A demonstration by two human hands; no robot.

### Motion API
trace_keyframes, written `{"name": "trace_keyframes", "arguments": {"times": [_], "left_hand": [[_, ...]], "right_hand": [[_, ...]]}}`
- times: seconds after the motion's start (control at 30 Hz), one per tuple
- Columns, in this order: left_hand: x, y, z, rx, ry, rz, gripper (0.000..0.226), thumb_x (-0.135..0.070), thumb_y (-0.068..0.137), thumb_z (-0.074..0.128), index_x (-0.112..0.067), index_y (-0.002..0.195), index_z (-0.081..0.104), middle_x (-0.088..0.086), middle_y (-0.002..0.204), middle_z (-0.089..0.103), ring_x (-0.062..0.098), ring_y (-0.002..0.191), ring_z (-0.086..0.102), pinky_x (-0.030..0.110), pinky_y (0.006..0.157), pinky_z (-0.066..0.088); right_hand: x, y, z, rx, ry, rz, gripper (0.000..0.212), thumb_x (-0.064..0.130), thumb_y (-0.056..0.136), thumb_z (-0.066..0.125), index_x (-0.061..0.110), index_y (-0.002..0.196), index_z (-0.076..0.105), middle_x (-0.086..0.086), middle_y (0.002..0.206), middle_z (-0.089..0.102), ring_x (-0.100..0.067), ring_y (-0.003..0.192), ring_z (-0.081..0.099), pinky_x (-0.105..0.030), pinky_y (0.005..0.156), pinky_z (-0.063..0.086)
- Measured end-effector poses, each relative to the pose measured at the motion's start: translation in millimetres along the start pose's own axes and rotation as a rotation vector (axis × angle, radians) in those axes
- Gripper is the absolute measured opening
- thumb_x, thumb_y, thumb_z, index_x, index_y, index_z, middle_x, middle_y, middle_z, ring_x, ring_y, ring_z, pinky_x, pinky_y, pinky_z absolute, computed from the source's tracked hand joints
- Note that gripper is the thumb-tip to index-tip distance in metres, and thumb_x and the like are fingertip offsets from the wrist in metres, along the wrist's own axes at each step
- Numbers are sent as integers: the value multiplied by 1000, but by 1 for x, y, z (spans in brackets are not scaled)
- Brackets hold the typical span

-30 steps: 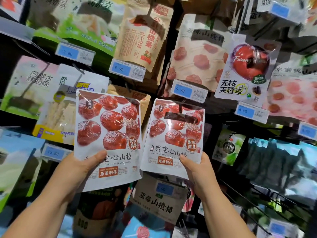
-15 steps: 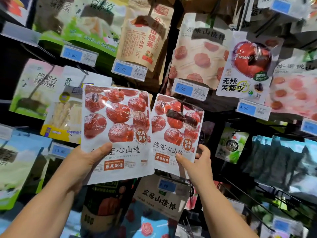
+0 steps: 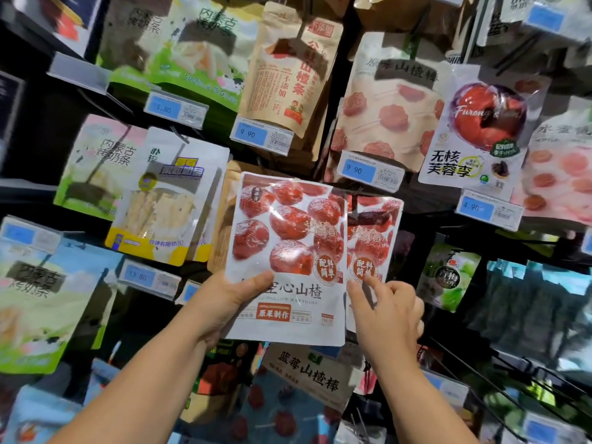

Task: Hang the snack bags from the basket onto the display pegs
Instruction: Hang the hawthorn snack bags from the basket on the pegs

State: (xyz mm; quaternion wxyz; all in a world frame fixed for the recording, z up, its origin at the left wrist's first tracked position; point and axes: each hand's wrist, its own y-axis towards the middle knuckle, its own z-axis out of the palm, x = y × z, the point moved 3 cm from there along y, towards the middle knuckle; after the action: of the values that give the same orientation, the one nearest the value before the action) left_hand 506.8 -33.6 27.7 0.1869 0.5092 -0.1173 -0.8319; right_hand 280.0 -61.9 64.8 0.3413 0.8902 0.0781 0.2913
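Left grip (image 3: pixel 224 302): clamped on front bag (image 3: pixel 288 238), lower-left corner, thumb across its face. Front bag overlaps left edge of rear bag (image 3: pixel 373 232), below price tag (image 3: pixel 370 171). Right grip (image 3: pixel 387 315): thumb touches rear bag; clamped or not, cannot tell.

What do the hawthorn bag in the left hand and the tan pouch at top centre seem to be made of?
Hawthorn bag: likely glossy plastic film; white glare patches cross its print. Tan pouch: looks like matte kraft paper, brown and without shine.

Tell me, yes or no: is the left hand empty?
No: the left hand grips the lower left of a white plastic snack bag printed with red fruit.
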Motion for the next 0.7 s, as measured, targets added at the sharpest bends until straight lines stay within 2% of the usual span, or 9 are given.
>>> {"name": "trace_keyframes", "arguments": {"times": [0.03, 0.1, 0.13, 0.2, 0.23, 0.3, 0.4, 0.57, 0.7], "left_hand": [[2, 1, 3, 6, -7, -13, 45, -13, 72, 71, -5, 116, 65, 17, 103, 74, 30, 85, 73, 34, 63, 60], [4, 5, 7, 25, -10, -21, 44, -13, 71, 71, -6, 114, 66, 17, 103, 74, 30, 86, 73, 34, 64, 61], [5, 6, 9, 37, -11, -20, 43, -13, 71, 71, -7, 113, 66, 16, 103, 74, 29, 87, 73, 34, 65, 61], [5, 10, 15, 66, -8, -31, 42, -14, 70, 72, -8, 111, 67, 17, 104, 74, 29, 90, 73, 34, 68, 61], [6, 12, 18, 83, -2, -45, 42, -14, 71, 72, -6, 112, 66, 18, 104, 74, 30, 90, 73, 35, 69, 61], [7, 16, 25, 105, 14, -74, 43, -15, 71, 72, -4, 112, 66, 19, 102, 74, 30, 87, 73, 37, 70, 61], [8, 22, 34, 135, 35, -100, 45, -18, 71, 72, -3, 113, 65, 19, 102, 73, 30, 87, 73, 38, 71, 61], [8, 31, 45, 180, 85, -128, 46, -17, 68, 73, 0, 111, 65, 21, 101, 73, 29, 84, 73, 39, 75, 61], [8, 38, 50, 196, 145, -84, 51, -19, 65, 77, -3, 112, 65, 19, 104, 73, 35, 96, 71, 50, 90, 54]], "right_hand": [[0, 0, -1, 16, 33, 20, 50, 62, 95, 36, 34, 127, 62, 8, 115, 38, -20, 125, 26, -46, 109, 26], [-1, 1, -1, 38, 110, 31, 43, 63, 96, 32, 39, 90, 67, 4, 109, 53, -24, 121, 34, -48, 104, 32], [-1, 2, 0, 54, 128, 17, 46, 65, 95, 30, 37, 72, 59, 5, 102, 57, -24, 114, 39, -48, 99, 35], [0, 2, -1, 68, 171, -22, 59, 75, 87, 25, 28, 61, 48, 9, 83, 59, -23, 97, 47, -42, 82, 39], [1, 2, -1, 77, 208, -35, 62, 79, 83, 26, 25, 62, 47, 9, 76, 57, -21, 88, 50, -38, 72, 38], [2, 2, -1, 136, 308, -14, 47, 74, 86, 42, 29, 77, 54, 12, 82, 59, -13, 84, 56, -33, 67, 41], [-6, 3, 3, 171, 493, 42, 27, 55, 88, 62, 34, 104, 60, 15, 103, 68, -9, 97, 65, -37, 84, 54], [-17, 6, 8, 179, 679, 92, 40, 54, 80, 73, 32, 111, 61, 11, 108, 72, -13, 101, 69, -47, 91, 56], [-21, 5, 7, 160, 742, 74, 58, 66, 64, 72, 36, 111, 60, 13, 109, 73, -13, 101, 70, -48, 91, 56]]}}
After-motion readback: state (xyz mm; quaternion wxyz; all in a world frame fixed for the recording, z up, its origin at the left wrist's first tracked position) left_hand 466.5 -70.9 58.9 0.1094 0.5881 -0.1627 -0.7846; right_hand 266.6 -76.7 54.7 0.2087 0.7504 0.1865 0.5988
